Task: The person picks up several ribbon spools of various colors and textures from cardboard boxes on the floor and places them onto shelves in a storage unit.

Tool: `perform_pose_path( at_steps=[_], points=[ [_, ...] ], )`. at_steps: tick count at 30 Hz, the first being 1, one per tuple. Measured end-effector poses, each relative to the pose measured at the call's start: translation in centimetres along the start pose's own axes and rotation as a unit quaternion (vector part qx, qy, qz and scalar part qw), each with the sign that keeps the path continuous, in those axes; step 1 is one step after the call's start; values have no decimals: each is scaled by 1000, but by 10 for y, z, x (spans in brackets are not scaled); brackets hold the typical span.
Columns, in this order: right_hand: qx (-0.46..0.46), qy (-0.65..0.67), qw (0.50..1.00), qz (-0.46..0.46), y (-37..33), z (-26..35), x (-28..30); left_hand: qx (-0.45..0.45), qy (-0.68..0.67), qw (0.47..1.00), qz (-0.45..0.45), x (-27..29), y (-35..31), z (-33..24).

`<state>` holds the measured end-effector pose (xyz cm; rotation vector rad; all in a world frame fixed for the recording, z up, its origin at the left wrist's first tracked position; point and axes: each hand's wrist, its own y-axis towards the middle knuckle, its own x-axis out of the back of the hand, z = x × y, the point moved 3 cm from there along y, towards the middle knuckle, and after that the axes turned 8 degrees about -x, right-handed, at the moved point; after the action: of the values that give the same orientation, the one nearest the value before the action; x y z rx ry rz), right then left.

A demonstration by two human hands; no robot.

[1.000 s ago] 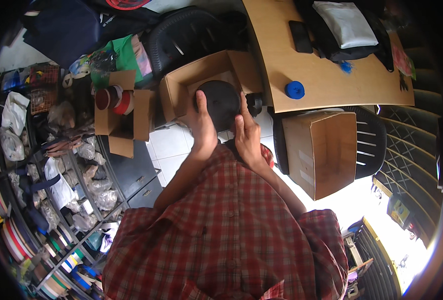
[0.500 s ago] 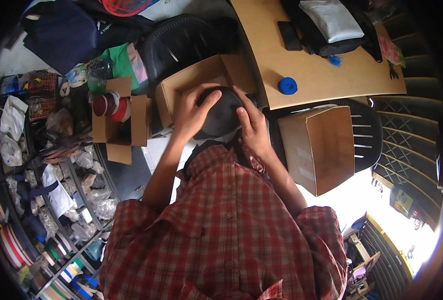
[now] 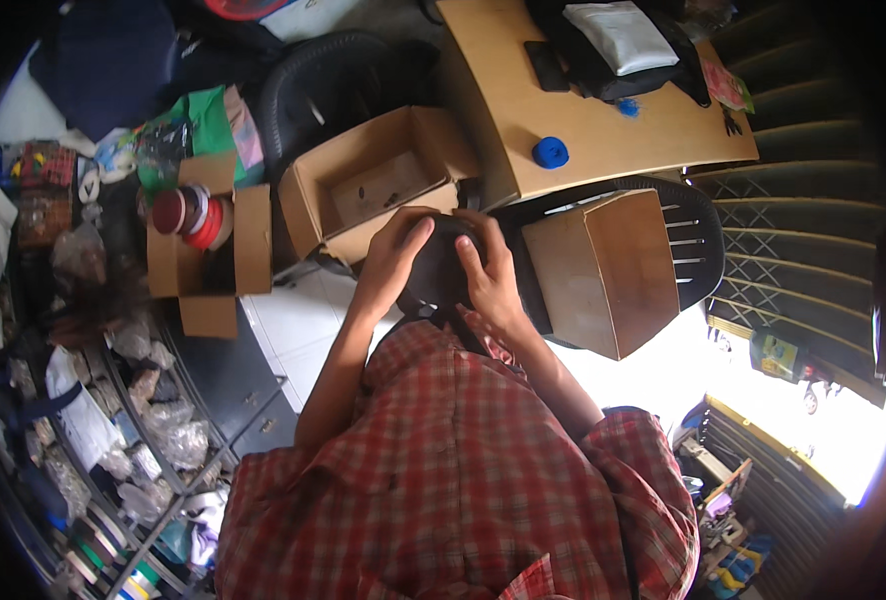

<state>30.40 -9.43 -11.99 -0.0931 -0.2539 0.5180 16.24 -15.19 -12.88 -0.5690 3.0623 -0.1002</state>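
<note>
A black round roll [image 3: 437, 268], perhaps of tape or webbing, is held close to my body between both hands. My left hand [image 3: 399, 252] curves round its left side, with the thumb lying over the top. On the opposite side my right hand [image 3: 490, 272] grips it, thumb bent inward and fingers over the far edge. Just beyond the hands stands an open cardboard box [image 3: 308, 205] with a few small dark bits on its bottom. The roll's lower part is in shadow and hard to make out.
At the left, another open box [image 3: 209, 317] holds several red and white spools [image 3: 203, 222]. A wooden table [image 3: 493, 110] carries a blue roll [image 3: 551, 152], a dark phone [image 3: 547, 66] and a silver pouch [image 3: 623, 38]. A tilted cardboard box [image 3: 573, 270] rests on a black chair [image 3: 698, 245].
The view has shifted, so the boxes and table appear further left. My hands and the roll sit lower and nearer my body, and more of the open box's inside shows. Both hands keep their hold.
</note>
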Motion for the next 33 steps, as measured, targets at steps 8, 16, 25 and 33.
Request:
perform_pose_path(
  at_steps=[8,16,25,33],
  points=[
    [9,11,996,-83,-45,6,-47,-8,-184,946,-266,2,-60,22],
    [-38,24,997,-62,-51,4,-47,26,-189,963,-189,26,-67,26],
    [-49,35,998,2,-48,4,-51,2,-117,976,-185,29,-77,21],
    [127,-291,948,30,-65,6,-50,38,-22,968,-248,24,-94,23]
  ],
)
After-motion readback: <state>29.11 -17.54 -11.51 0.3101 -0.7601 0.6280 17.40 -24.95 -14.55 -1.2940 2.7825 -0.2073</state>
